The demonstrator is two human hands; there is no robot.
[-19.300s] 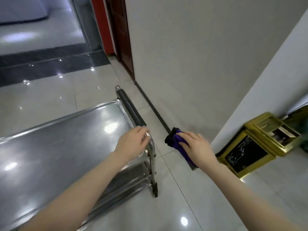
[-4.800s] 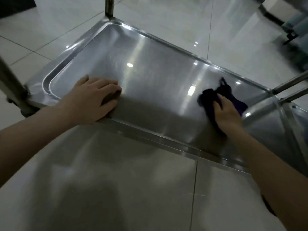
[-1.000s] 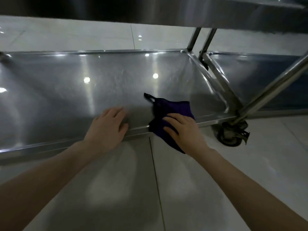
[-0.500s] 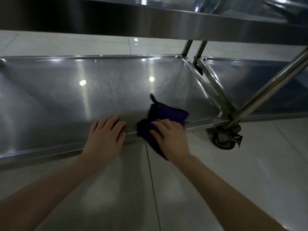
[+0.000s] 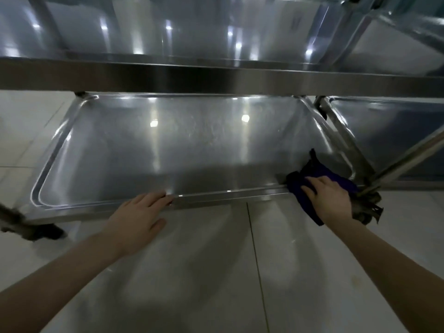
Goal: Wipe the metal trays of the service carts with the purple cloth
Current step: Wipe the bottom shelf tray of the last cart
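Note:
The cart's lower metal tray (image 5: 192,150) spreads across the middle of the view, beneath the upper tray (image 5: 216,78). The purple cloth (image 5: 319,173) lies over the lower tray's near right corner and hangs past its front rim. My right hand (image 5: 329,195) presses flat on the cloth with straight fingers. My left hand (image 5: 139,215) rests on the front rim near its middle, fingers straight, fingertips on the edge.
A second cart's lower tray (image 5: 394,131) adjoins on the right. A slanted metal leg (image 5: 408,157) and a caster wheel (image 5: 367,207) stand just right of my right hand. Another caster (image 5: 40,233) sits at the left. Glossy tiled floor (image 5: 216,272) lies below.
My right hand has slid the cloth to the right along the front rim, from beside my left hand to the tray's right corner. My left hand stays on the rim.

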